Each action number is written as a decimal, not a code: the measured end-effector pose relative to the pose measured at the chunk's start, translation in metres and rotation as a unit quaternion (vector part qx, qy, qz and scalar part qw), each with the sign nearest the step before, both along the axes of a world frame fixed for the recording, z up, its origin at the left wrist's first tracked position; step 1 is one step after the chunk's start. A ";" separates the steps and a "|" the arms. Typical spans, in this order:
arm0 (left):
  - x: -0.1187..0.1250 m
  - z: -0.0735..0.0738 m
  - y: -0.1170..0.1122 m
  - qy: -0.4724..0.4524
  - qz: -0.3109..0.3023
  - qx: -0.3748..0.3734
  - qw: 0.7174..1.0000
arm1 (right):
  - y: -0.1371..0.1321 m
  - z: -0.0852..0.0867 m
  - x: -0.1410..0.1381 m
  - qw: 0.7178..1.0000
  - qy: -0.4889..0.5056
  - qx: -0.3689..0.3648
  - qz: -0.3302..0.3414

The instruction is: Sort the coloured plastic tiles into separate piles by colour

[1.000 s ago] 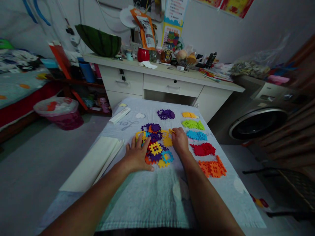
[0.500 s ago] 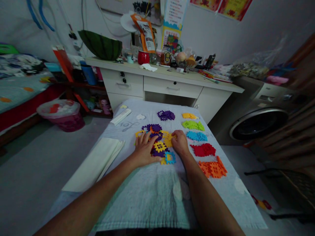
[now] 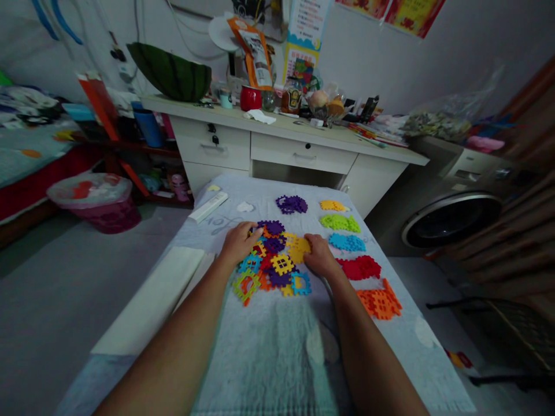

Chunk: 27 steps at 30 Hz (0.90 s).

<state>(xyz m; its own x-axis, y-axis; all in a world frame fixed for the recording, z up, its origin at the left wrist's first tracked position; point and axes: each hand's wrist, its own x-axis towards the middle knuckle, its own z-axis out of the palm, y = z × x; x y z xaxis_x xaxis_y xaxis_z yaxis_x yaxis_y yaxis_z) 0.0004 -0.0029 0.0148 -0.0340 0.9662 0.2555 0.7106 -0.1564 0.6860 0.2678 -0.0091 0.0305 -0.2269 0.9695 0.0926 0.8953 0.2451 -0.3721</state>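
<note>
A mixed pile of coloured plastic waffle tiles [image 3: 274,267] lies in the middle of a pale cloth-covered table [image 3: 269,346]. My left hand [image 3: 238,241] rests on the pile's upper left edge, fingers curled over tiles near a purple one. My right hand [image 3: 318,256] sits at the pile's right edge, fingers bent onto a yellow tile [image 3: 299,248]. Sorted heaps lie to the right: purple [image 3: 292,203], yellow-orange [image 3: 333,205], green [image 3: 340,222], blue [image 3: 347,241], red [image 3: 359,267] and orange [image 3: 379,301].
A folded white sheet [image 3: 151,300] lies at the table's left edge, a white remote [image 3: 210,206] at the far left. Behind stands a cluttered white desk [image 3: 286,144] with a watermelon half [image 3: 171,72]. A washing machine [image 3: 455,214] is at right, a lined bin [image 3: 97,199] at left.
My left hand has moved up from the pile's lower left to its upper left, uncovering green, blue and orange tiles. My right hand has shifted slightly down and stays at the pile's right edge.
</note>
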 end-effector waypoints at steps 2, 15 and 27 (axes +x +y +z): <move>-0.001 0.001 0.001 -0.018 0.003 0.000 1.000 | 0.000 0.004 0.002 1.000 -0.001 -0.010 0.011; -0.005 -0.009 0.015 -0.053 0.029 0.028 0.998 | 0.085 0.058 0.041 0.998 -0.050 0.041 -0.023; -0.005 -0.009 0.015 -0.040 0.036 0.035 0.998 | 0.188 0.036 0.098 0.955 0.034 0.061 -0.287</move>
